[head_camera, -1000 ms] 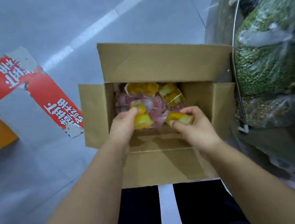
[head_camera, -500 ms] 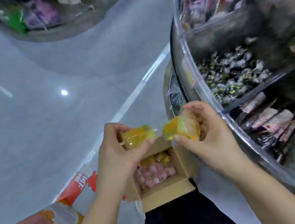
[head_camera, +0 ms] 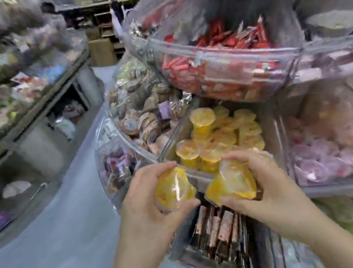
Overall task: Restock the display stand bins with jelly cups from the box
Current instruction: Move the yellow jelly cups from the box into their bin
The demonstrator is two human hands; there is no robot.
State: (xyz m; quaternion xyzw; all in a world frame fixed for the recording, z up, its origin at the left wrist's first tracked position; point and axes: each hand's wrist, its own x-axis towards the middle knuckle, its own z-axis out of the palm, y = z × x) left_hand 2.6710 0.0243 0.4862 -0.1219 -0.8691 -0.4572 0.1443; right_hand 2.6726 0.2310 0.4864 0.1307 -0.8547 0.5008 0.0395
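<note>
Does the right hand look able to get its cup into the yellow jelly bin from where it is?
Probably yes. The right hand holds a yellow cup right at the bin's clear front wall, and the bin is open on top. Only the stacked cups inside limit the room.

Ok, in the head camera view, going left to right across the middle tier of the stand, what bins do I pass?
Bin of brown wrapped snacks → bin of yellow jelly cups → bin of pink cups.
</note>
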